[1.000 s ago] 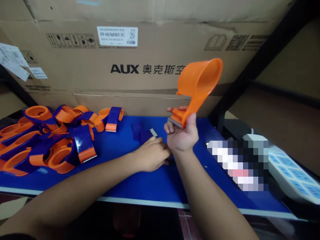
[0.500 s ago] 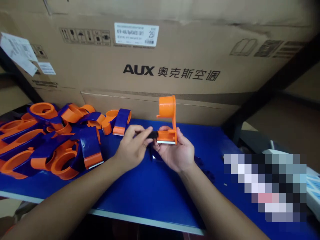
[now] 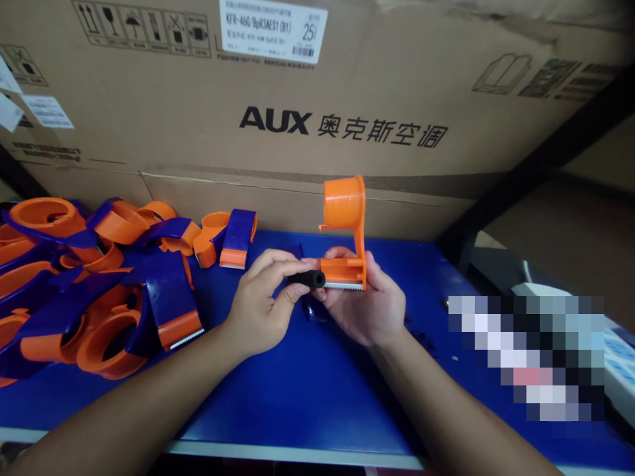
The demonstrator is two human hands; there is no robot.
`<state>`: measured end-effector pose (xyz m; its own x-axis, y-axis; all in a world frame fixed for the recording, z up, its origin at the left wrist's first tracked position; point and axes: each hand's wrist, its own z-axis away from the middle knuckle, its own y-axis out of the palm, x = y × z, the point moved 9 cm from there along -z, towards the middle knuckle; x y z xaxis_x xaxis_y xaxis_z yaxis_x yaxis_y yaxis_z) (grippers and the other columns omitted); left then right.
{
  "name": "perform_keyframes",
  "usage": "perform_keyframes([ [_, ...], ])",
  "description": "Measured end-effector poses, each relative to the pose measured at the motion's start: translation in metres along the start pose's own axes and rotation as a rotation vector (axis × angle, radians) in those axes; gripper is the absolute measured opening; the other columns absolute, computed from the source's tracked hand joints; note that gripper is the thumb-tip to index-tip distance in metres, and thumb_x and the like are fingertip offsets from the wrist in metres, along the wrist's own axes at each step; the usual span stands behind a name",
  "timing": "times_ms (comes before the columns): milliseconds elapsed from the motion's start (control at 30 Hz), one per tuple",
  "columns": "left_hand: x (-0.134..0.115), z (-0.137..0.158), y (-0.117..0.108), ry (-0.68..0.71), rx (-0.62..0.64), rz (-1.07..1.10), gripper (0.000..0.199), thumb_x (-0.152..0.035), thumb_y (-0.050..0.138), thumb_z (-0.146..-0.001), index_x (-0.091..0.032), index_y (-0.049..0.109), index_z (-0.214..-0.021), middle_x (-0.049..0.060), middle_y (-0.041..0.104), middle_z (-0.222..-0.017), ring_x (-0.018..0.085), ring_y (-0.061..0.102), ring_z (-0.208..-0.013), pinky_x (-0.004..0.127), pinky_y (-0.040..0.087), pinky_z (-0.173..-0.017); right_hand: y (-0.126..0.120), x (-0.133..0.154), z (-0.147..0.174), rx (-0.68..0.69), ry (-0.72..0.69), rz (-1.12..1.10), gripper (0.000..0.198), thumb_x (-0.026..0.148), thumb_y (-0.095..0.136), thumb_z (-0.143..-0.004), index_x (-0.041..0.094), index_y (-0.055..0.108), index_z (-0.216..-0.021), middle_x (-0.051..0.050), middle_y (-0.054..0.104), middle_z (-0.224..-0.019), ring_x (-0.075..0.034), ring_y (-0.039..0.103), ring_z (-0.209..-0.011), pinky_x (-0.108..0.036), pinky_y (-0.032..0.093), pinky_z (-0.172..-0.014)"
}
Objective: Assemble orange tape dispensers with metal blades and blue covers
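In my right hand [image 3: 364, 307] is the orange frame of a tape dispenser [image 3: 342, 205], its round hub up and its white toothed cutting edge low, toward me. My left hand [image 3: 265, 297] pinches a short black foam roller [image 3: 312, 279] between thumb and fingers. The roller's hollow end points at me, right beside the left end of the toothed edge; whether they touch I cannot tell. Beneath my hands, a dark blue plastic piece [image 3: 316, 312] lies partly hidden on the blue tabletop [image 3: 297, 396].
Several orange and blue tape dispensers [image 3: 171, 291] are heaped on the left. A large cardboard box [image 3: 198, 139] stands behind. Small dark blue pieces [image 3: 421, 340] lie right of my right hand. A blurred-out patch [image 3: 536, 363] and a white object [image 3: 620, 370] are at far right.
The view has shifted closer to the table. The black roller has turned so that its hollow end faces me, and the orange frame sits slightly further right, still in my right hand.
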<state>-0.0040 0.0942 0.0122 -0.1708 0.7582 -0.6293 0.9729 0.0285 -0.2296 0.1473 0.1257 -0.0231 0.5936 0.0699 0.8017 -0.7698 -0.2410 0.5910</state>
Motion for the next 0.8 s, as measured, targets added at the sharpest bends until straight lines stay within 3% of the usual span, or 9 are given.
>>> perform_keyframes([
  [100,0.006,0.004,0.005,-0.067,0.021,0.039,0.024,-0.028,0.064,-0.101,-0.025,0.068,-0.125,0.010,0.071,-0.123,0.024,0.069,-0.118,0.042,0.058,-0.104,-0.001,0.000,0.000,0.004,0.000,0.007,0.040,0.060,0.051,-0.099,0.024,0.070,-0.100,-0.008,0.075,-0.087,-0.022,0.066,-0.069,-0.035,0.050,-0.061],
  [233,0.014,0.008,0.008,-0.139,0.012,0.045,0.051,-0.027,0.057,-0.105,-0.029,0.045,-0.155,0.012,0.067,-0.131,0.025,0.069,-0.119,0.044,0.056,-0.107,-0.001,-0.005,0.000,0.006,0.021,-0.020,0.045,0.063,0.048,-0.100,0.024,0.070,-0.100,-0.008,0.075,-0.086,-0.021,0.066,-0.068,-0.034,0.050,-0.060],
  [300,0.014,0.007,0.008,-0.151,0.012,0.031,0.054,-0.028,0.056,-0.105,-0.029,0.043,-0.158,0.013,0.063,-0.134,0.026,0.068,-0.120,0.045,0.057,-0.106,0.000,-0.009,-0.001,0.008,0.044,-0.034,0.045,0.062,0.048,-0.100,0.023,0.071,-0.099,-0.010,0.076,-0.089,-0.021,0.066,-0.069,-0.033,0.050,-0.061],
  [400,0.015,0.003,0.008,-0.256,-0.006,0.185,0.042,-0.031,0.057,-0.105,-0.026,0.051,-0.147,0.012,0.067,-0.126,0.024,0.072,-0.110,0.041,0.060,-0.099,-0.001,-0.014,-0.001,-0.006,0.079,-0.061,0.041,0.058,0.051,-0.099,0.023,0.072,-0.098,-0.010,0.077,-0.090,-0.019,0.065,-0.069,-0.032,0.051,-0.062],
  [500,0.021,0.001,0.006,-0.382,-0.085,0.408,0.027,-0.033,0.066,-0.101,-0.023,0.059,-0.125,0.007,0.074,-0.107,0.020,0.075,-0.095,0.035,0.062,-0.088,-0.002,-0.016,-0.001,-0.023,0.092,-0.070,0.040,0.056,0.051,-0.100,0.022,0.073,-0.097,-0.009,0.076,-0.089,-0.018,0.065,-0.067,-0.031,0.050,-0.060],
  [633,0.039,0.002,0.008,-0.492,-0.060,0.552,0.025,-0.032,0.079,-0.093,-0.021,0.061,-0.107,0.001,0.077,-0.090,0.013,0.073,-0.079,0.026,0.059,-0.076,-0.004,-0.015,-0.001,-0.033,0.077,-0.058,0.041,0.058,0.052,-0.098,0.022,0.072,-0.097,-0.006,0.073,-0.083,-0.018,0.066,-0.064,-0.030,0.048,-0.058],
  [700,0.046,0.002,0.011,-0.511,-0.020,0.605,0.027,-0.029,0.084,-0.089,-0.021,0.062,-0.102,0.001,0.079,-0.090,0.012,0.074,-0.079,0.025,0.058,-0.076,-0.006,-0.014,-0.002,-0.041,0.069,-0.055,0.040,0.058,0.054,-0.097,0.022,0.072,-0.097,-0.006,0.072,-0.083,-0.018,0.066,-0.063,-0.030,0.048,-0.058],
  [800,0.047,0.001,0.014,-0.484,0.025,0.651,0.032,-0.024,0.089,-0.082,-0.020,0.060,-0.094,0.005,0.082,-0.104,0.018,0.078,-0.093,0.033,0.062,-0.085,-0.007,-0.015,-0.002,-0.050,0.072,-0.051,0.041,0.059,0.052,-0.098,0.023,0.072,-0.097,-0.007,0.072,-0.083,-0.018,0.064,-0.063,-0.031,0.047,-0.059],
])
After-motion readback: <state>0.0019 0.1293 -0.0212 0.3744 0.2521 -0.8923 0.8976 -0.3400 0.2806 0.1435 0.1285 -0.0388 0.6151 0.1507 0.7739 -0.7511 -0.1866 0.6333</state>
